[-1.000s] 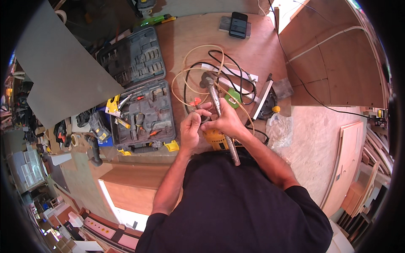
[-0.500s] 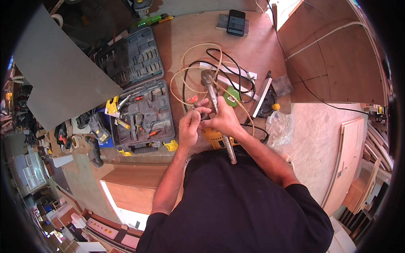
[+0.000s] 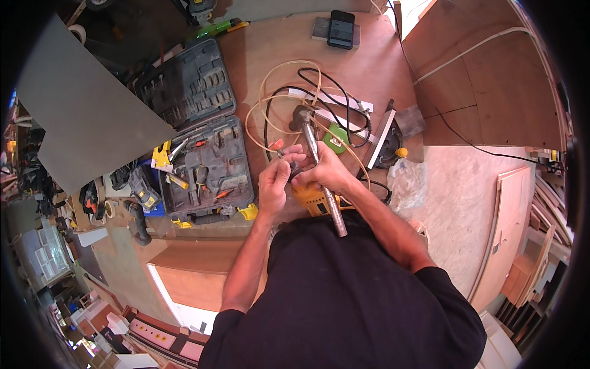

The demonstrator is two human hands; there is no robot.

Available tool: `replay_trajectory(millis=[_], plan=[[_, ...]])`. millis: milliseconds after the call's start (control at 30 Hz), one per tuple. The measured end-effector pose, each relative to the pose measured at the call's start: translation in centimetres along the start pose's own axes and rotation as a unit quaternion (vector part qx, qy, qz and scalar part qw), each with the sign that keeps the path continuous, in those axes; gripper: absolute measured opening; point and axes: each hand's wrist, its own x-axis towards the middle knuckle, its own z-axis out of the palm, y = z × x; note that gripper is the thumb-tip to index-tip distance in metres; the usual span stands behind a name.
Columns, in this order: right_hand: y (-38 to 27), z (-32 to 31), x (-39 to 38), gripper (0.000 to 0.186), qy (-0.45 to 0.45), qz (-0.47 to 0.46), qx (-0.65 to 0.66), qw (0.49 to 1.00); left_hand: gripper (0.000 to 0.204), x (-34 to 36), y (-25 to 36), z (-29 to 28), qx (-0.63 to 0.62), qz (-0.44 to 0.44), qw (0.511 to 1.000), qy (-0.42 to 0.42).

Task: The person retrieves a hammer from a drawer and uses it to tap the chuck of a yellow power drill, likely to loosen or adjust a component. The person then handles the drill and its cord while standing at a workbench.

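My right hand (image 3: 332,173) is closed around the metal handle of a hammer (image 3: 311,142), whose head points away from me and whose handle end hangs near my shirt. Between both hands is a dark ribbed round part (image 3: 294,170), like a drill chuck, touched by my right fingers. My left hand (image 3: 276,183) is curled beside it, its fingers closed around something small and thin that is mostly hidden. Below my right hand rests a yellow power tool (image 3: 308,198), partly covered. A red piece (image 3: 276,145) shows just beyond my left fingertips.
An open tool case (image 3: 243,166) with bits and hand tools lies left. Beyond the hands are a coiled beige hose (image 3: 263,86), black cable, white strips and a green tape measure (image 3: 335,140). A plastic bag (image 3: 410,184) sits right; a phone (image 3: 341,29) lies at the back.
Both hands hold nearly the same pose. The hammer has tilted slightly, and my left fingers have shifted a little around the dark ribbed part. The whole view has moved slightly.
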Motion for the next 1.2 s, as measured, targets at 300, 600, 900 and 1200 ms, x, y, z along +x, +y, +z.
replay_trajectory(millis=[300, 600, 900, 1200], plan=[[1.6, 0.7, 0.7, 0.083, 0.066, -0.140, -0.085, 0.984, 0.046, 0.3, -0.2, -0.1, -0.001, -0.017, 1.000, -0.012], [2.0, 0.2, 0.9, 0.082, 0.041, -0.084, -0.141, 0.986, 0.045, -0.1, -1.7, -1.0, -0.063, -0.021, 0.997, -0.033], [2.1, 0.0, 0.7, 0.074, 0.062, -0.110, -0.175, 0.976, 0.045, 0.3, -0.7, -0.1, 0.029, 0.019, 0.999, -0.004], [-2.4, -3.3, -3.9, 0.041, 0.037, 0.023, -0.054, 0.998, 0.040, 0.2, -0.9, 1.1, 0.081, 0.066, 0.994, 0.022]])
